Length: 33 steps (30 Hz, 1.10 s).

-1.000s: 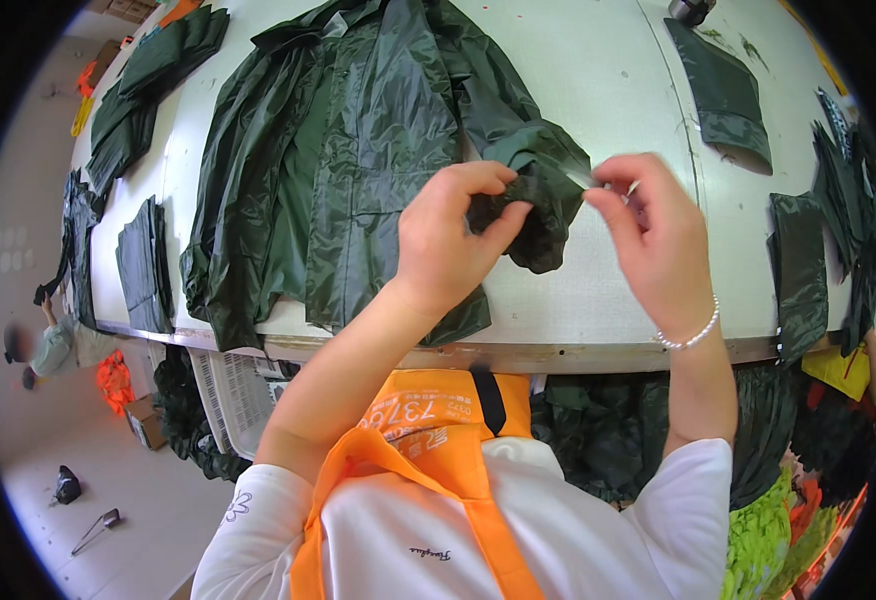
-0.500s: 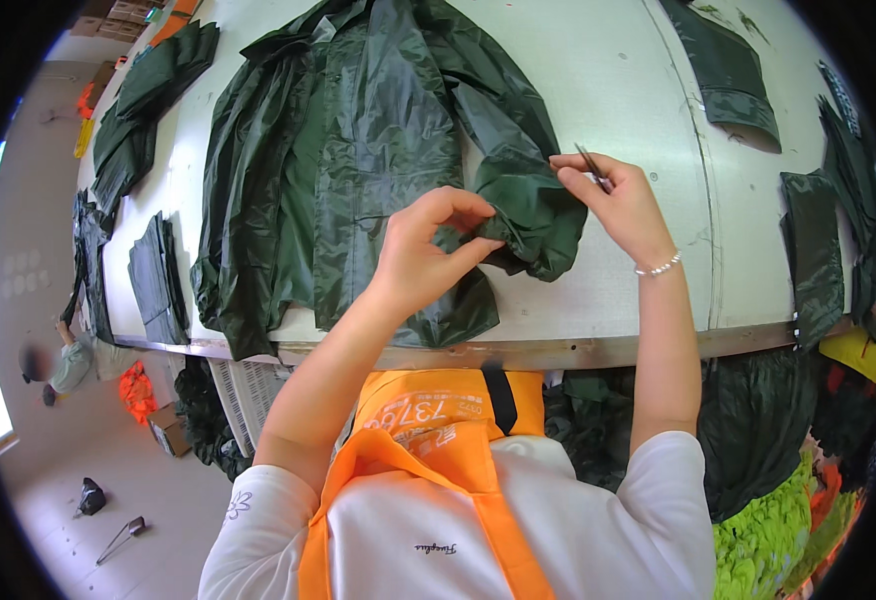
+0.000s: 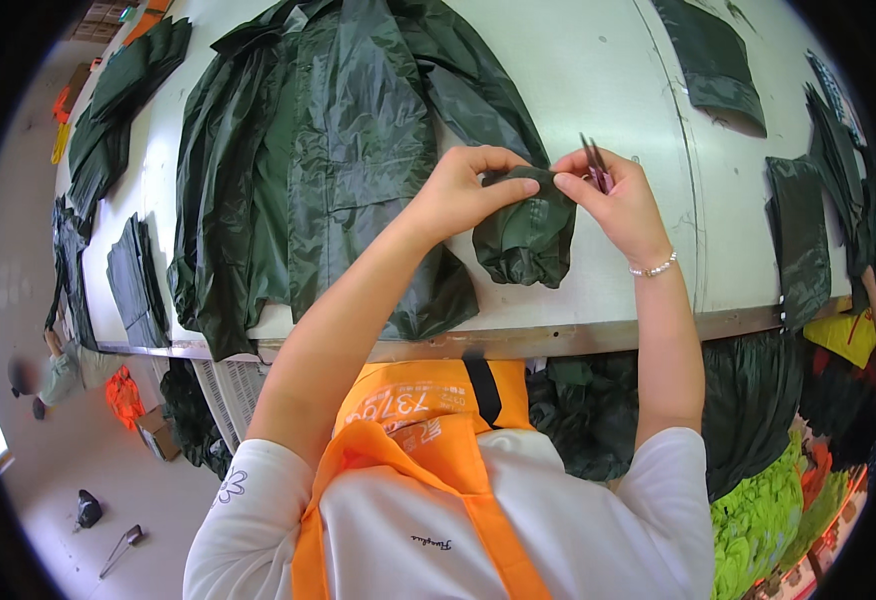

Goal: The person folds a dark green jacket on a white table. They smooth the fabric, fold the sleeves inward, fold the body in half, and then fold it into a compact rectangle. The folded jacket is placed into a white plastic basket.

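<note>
A dark green camouflage jacket (image 3: 363, 160) with a slight sheen lies spread on the white table (image 3: 598, 90), its front towards me. The end of its right-hand sleeve (image 3: 525, 245) is lifted and bunched between my hands. My left hand (image 3: 458, 195) pinches the sleeve's edge between thumb and fingers. Close beside it, my right hand (image 3: 618, 205) has thumb and forefinger at the same edge. Small metal thread snips (image 3: 596, 168) are tucked in that right hand, blades pointing up and away from the cloth.
Folded dark green garments stand in stacks at the left (image 3: 138, 285) and far left (image 3: 123, 95). More folded pieces lie at the right (image 3: 806, 225) and far right (image 3: 713, 65). Dark cloth (image 3: 748, 410) hangs below the table edge (image 3: 598, 337). Another person (image 3: 63, 375) is at the left.
My left hand has moved up and right, bringing the sleeve end up to my right hand. The sleeve's edge now lies between both hands. The snips stand more upright.
</note>
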{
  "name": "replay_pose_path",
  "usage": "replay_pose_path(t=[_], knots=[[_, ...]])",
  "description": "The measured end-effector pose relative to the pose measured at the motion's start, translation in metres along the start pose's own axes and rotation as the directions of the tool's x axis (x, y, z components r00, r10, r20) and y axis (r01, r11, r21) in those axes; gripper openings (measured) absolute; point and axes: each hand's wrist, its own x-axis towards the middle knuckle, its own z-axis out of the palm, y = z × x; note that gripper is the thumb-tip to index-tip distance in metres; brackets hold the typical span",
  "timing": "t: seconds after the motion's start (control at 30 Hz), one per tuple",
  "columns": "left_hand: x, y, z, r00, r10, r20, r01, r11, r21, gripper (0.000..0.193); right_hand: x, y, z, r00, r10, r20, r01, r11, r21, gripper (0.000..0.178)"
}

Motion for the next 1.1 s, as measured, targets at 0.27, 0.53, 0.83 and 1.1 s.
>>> replay_pose_path(t=[0.27, 0.53, 0.83, 1.1], knots=[[0.005, 0.002, 0.006, 0.988, -0.157, 0.001, 0.152, 0.956, -0.251, 0.026, 0.008, -0.002, 0.015, 0.878, -0.409, -0.250, 0.300, 0.875, -0.380, 0.014], [0.010, 0.013, 0.007, 0.972, -0.231, -0.052, 0.165, 0.818, -0.551, 0.020, 0.005, 0.006, 0.011, 0.897, -0.279, -0.343, 0.242, 0.959, -0.149, 0.018], [0.008, 0.023, 0.011, 0.963, -0.242, -0.117, 0.151, 0.846, -0.512, 0.021, -0.021, -0.008, 0.009, 0.935, -0.308, -0.176, 0.225, 0.899, -0.375, 0.017], [0.005, 0.021, 0.013, 0.966, -0.225, -0.129, 0.143, 0.876, -0.460, 0.022, -0.018, -0.012, 0.007, 0.942, -0.305, -0.139, 0.219, 0.875, -0.432, 0.017]])
